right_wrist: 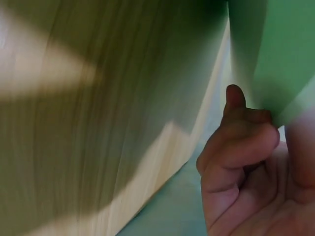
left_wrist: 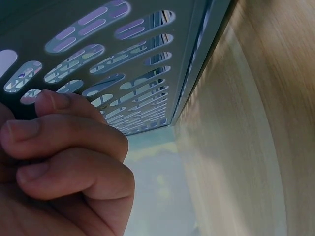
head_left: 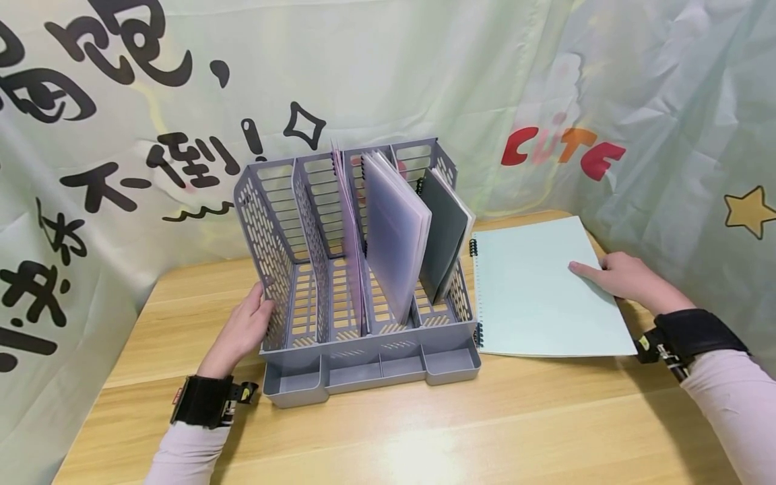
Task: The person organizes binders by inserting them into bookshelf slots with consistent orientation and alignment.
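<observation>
In the head view a grey file rack with upright slots stands on the table. My left hand holds its left side panel near the front, and the left wrist view shows curled fingers against the slotted wall. To the right of the rack is a pale green spiral notebook, its coil side next to the rack. My right hand pinches the notebook's right edge, thumb on top of the cover. From the right wrist camera, bent fingers show under the green cover, which is raised above the table there.
Upright in the rack are a thin purple folder, a translucent lilac-covered notebook and a dark grey spiral notebook. Shallow trays run along the rack's front. A printed curtain hangs behind the wooden table.
</observation>
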The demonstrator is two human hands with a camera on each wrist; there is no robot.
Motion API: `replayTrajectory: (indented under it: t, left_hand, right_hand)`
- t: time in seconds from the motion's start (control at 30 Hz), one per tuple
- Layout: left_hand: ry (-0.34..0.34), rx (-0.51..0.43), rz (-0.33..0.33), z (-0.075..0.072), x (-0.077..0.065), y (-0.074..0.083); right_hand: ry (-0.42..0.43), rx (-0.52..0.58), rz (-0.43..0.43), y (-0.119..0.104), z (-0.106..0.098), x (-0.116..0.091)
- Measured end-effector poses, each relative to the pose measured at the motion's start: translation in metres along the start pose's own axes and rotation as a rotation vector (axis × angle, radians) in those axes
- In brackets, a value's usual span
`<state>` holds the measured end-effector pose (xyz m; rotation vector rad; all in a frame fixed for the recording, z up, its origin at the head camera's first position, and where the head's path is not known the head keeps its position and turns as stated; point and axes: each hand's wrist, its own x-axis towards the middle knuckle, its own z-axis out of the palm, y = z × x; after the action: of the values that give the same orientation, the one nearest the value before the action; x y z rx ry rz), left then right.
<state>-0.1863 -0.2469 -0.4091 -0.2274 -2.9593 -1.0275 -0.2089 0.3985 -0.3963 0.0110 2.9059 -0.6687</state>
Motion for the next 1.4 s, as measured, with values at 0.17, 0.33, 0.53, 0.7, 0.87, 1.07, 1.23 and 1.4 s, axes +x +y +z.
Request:
replayTrajectory:
  t: [0.17,0.33,0.53,0.7,0.87,1.07,1.23,1.4]
  left_hand:
    - [0.0,-0.002,-0.001,0.0,0.0,0.0]
    - [-0.002,-0.008,-0.001,0.0,-0.001,0.001]
    - [-0.004,-0.013,0.005,0.0,-0.001,0.001]
    - [-0.006,-0.016,0.002,0.0,-0.001,0.001]
    - [-0.006,-0.018,-0.003,0.001,0.0,0.001]
    - [-0.005,-0.024,-0.006,0.0,0.0,0.001]
    - [-0.005,-0.026,-0.012,0.0,0.0,0.0]
    - [-0.005,-0.019,-0.01,0.001,0.0,0.0]
  right_hand:
    - [0.02,0.051,-0.009,-0.004,-0.002,-0.004]
    - [0.056,0.093,-0.026,-0.008,-0.002,-0.005]
    - [0.107,0.102,-0.055,-0.015,-0.001,-0.003]
    - [0.138,0.148,-0.026,-0.024,-0.002,-0.006]
    - [0.117,0.228,-0.008,-0.03,-0.004,-0.01]
    - [0.009,0.414,0.044,-0.034,-0.011,-0.016]
    - [-0.061,0.601,0.052,-0.035,-0.015,-0.017]
    - [-0.079,0.738,0.023,-0.035,-0.017,-0.018]
